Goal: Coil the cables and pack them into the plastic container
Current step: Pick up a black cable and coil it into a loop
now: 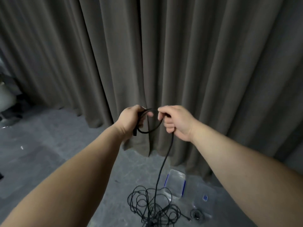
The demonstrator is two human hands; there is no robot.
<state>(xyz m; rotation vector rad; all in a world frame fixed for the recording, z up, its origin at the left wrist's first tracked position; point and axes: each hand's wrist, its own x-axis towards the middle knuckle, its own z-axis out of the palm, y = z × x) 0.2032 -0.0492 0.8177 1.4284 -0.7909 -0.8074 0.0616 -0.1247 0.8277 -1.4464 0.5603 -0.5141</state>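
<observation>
Left hand (129, 119) gripped the black cable (161, 169) loop, fingers curled; right hand (176, 122) pinched it at three o'clock; plastic container (175, 182) sat at five o'clock.

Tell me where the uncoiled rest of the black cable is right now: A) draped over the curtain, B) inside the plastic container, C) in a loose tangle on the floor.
C: from the right hand the black cable hangs to a loose tangle on the floor, beside the plastic container.

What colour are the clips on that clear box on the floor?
Blue, on the plastic container, seen in the head view.
</observation>
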